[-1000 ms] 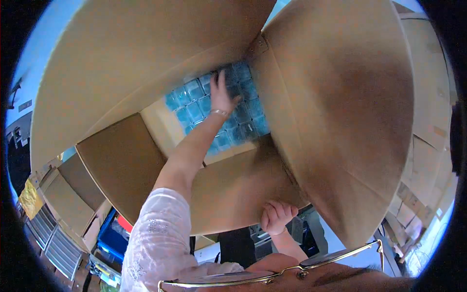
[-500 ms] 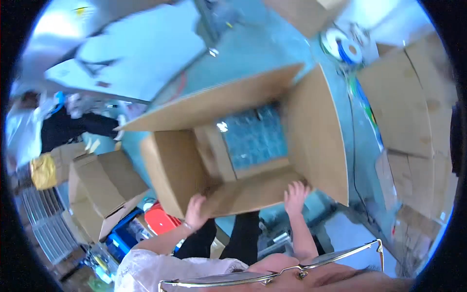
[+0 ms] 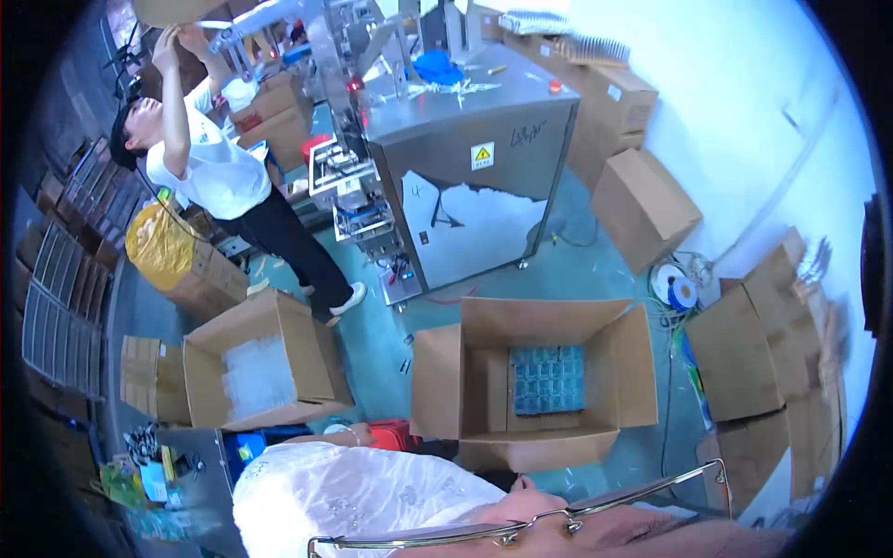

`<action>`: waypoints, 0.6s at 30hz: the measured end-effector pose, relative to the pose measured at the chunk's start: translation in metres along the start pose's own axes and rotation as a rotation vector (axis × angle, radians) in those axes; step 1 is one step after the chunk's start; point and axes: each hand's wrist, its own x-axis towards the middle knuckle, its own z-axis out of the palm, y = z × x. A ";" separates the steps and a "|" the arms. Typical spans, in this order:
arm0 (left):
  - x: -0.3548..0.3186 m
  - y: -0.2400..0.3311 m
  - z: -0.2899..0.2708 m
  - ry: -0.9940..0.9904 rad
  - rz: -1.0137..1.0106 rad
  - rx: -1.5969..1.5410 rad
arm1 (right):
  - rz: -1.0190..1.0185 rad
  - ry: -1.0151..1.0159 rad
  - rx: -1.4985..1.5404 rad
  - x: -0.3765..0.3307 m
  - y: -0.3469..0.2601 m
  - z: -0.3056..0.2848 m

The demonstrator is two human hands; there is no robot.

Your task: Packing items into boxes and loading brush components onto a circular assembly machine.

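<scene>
My left hand (image 3: 361, 434), with a bracelet at its wrist, reaches left of the large box against a red plastic object (image 3: 391, 434). Its fingers are too small and partly hidden, so whether it grips that object is unclear. My right hand does not show. In front of me a large cardboard box (image 3: 633, 367) stands upright on the floor, flaps spread outward. At its bottom lies a bluish, see-through grid of small compartments (image 3: 547, 381). Neither hand is seen touching the box.
Left stands another open carton (image 3: 316, 363) holding clear plastic pieces (image 3: 258, 377). A metal machine (image 3: 465, 214) stands ahead, with a person (image 3: 219, 177) beside it, arms raised. Tape rolls (image 3: 674, 286), a cable and cardboard cartons (image 3: 735, 363) are on the right.
Both hands have let go of the large box, which was tilted in their hold and now rests on the floor. My left hand has moved left to the red object; my right hand has left view.
</scene>
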 end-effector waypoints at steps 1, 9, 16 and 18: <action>0.008 0.004 -0.018 -0.014 0.026 0.042 | -0.078 0.024 0.026 -0.010 -0.014 -0.004; 0.064 0.070 -0.014 0.030 0.242 0.109 | 0.126 0.219 0.630 -0.081 -0.209 -0.120; -0.001 0.207 -0.015 -0.061 0.552 0.145 | -0.152 -0.013 1.034 -0.197 -0.304 -0.208; -0.006 0.237 -0.006 -0.220 0.569 -0.075 | -0.197 -0.127 1.081 -0.212 -0.324 -0.229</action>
